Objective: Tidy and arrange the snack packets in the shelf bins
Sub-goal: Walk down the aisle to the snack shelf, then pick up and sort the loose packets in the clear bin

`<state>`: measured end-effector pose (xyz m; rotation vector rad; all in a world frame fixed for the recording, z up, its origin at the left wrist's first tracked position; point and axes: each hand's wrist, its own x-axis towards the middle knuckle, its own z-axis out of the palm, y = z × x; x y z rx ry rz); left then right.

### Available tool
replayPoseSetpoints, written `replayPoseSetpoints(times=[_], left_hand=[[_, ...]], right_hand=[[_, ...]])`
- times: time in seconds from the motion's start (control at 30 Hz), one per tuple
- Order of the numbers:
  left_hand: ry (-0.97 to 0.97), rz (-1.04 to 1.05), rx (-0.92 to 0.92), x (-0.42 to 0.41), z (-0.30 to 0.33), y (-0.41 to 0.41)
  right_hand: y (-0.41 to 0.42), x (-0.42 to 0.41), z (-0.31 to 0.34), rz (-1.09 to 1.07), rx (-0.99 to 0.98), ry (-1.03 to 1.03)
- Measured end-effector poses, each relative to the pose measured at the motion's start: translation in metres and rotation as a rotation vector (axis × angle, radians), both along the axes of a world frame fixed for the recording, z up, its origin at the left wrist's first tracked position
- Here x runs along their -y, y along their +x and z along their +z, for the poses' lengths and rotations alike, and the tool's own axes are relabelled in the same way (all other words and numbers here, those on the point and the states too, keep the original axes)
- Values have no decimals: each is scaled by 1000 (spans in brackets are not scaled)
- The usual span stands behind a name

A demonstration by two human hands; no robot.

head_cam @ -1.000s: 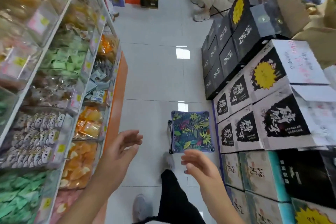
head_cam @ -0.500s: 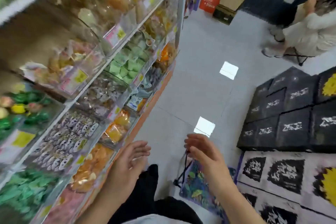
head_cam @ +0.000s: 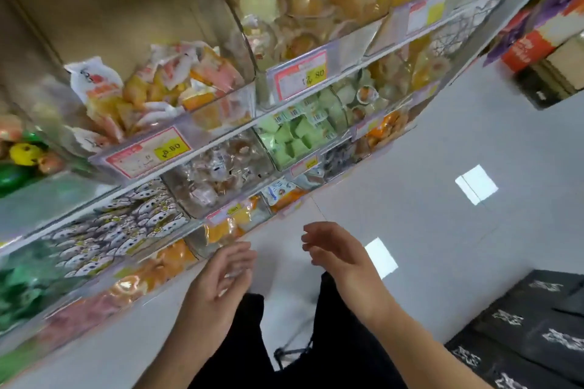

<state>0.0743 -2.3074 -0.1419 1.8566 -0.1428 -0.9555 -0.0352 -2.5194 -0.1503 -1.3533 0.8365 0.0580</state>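
Observation:
Clear shelf bins fill the left and top of the head view. One upper bin (head_cam: 221, 104) holds a loose heap of orange-and-white snack packets (head_cam: 151, 88). Below it sit bins of green packets (head_cam: 294, 136), brown wrapped snacks (head_cam: 218, 167) and black-and-white packets (head_cam: 120, 230). My left hand (head_cam: 218, 287) hovers empty with fingers spread, just in front of the lower orange packet bins (head_cam: 164, 262). My right hand (head_cam: 341, 259) is beside it over the floor, fingers apart, holding nothing.
Price tags (head_cam: 148, 151) line the shelf edges. Black cartons (head_cam: 537, 331) are stacked at the lower right. Red and purple boxes (head_cam: 537, 38) stand at the aisle's far end. White tiled floor (head_cam: 442, 151) runs between them. My black-trousered legs (head_cam: 316, 341) are below.
The view has swung up and left from the aisle floor toward the shelf bins. Both hands stay empty and have risen slightly toward the shelf; the patterned stool is out of sight.

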Motion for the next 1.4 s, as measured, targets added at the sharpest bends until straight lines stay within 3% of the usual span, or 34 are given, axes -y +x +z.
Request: replayPoseSetpoints(times=[0.23, 0.4, 0.6, 0.73, 0.87, 1.1, 1.23, 1.4], left_hand=[[-9, 251, 97, 28, -146, -7], [-41, 325, 295, 26, -282, 7], [-160, 420, 542, 24, -377, 23], [-224, 453, 670, 22, -386, 9], [-158, 410, 717, 23, -376, -14], [86, 214, 904, 48, -359, -19], [215, 61, 891, 69, -357, 13], [331, -146, 932, 87, -387, 57]], right_hand=[[39, 39, -153, 178, 60, 7], [79, 40, -282, 272, 221, -50], [105, 47, -350, 406, 429, -141], [97, 49, -357, 430, 492, -212], [74, 49, -349, 449, 470, -341], [69, 81, -342, 475, 443, -935], [110, 112, -341, 555, 239, -1433], [166, 129, -363, 641, -12, -1520]])
